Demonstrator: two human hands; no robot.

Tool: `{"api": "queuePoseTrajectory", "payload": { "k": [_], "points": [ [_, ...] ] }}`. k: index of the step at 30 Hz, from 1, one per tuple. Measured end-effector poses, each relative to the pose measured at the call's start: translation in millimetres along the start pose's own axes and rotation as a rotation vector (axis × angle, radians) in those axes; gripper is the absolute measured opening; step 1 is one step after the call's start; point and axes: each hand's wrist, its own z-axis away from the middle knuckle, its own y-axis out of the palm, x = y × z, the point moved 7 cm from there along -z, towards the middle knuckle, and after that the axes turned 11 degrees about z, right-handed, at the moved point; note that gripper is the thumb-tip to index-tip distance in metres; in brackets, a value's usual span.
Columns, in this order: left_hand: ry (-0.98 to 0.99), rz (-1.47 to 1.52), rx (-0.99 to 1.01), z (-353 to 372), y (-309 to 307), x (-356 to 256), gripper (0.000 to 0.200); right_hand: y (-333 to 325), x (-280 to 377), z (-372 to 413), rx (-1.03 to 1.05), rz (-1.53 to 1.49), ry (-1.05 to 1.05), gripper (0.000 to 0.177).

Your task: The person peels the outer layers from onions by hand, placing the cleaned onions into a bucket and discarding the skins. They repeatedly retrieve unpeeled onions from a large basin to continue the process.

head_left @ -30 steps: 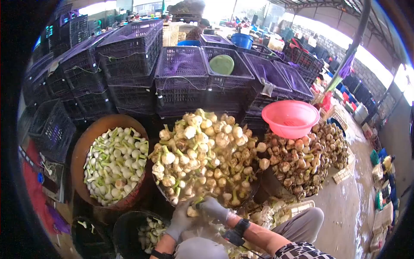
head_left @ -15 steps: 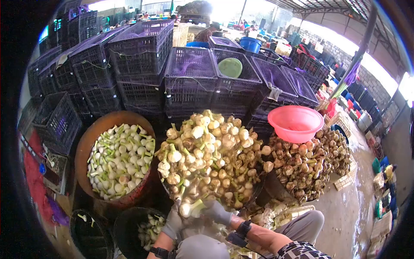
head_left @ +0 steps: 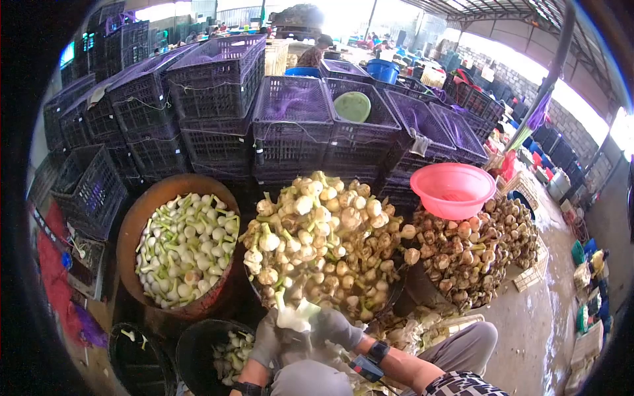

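Observation:
A garlic bulb with a pale green stem is between my two gloved hands, just in front of the heap. My left hand is closed around its left side. On the right, the fingers of my right hand are closed against the loose white skin of the bulb. The fingertips of both hands are partly hidden. Right ahead lies a large heap of unpeeled garlic in a wide dark tub. Clean white bulbs with green stems fill a rusty round tub at the left.
A pink basin sits on brownish garlic to the right. Stacked dark crates form a wall behind. Black buckets stand at lower left, one with small bulbs. Peeled skins lie by my knee. A person is farther back.
The garlic bulb has turned: its stem pointed right and now points up. Loose skin now spreads toward my right hand. Both hands stay close together in nearly the same place.

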Motion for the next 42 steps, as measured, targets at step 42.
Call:
{"api": "queuePoseTrajectory", "payload": {
  "k": [42],
  "points": [
    [0.284, 0.44, 0.1, -31, -51, -145, 0.035, -35, -94, 37, 0.304, 0.239, 0.664, 0.026]
  ]
}}
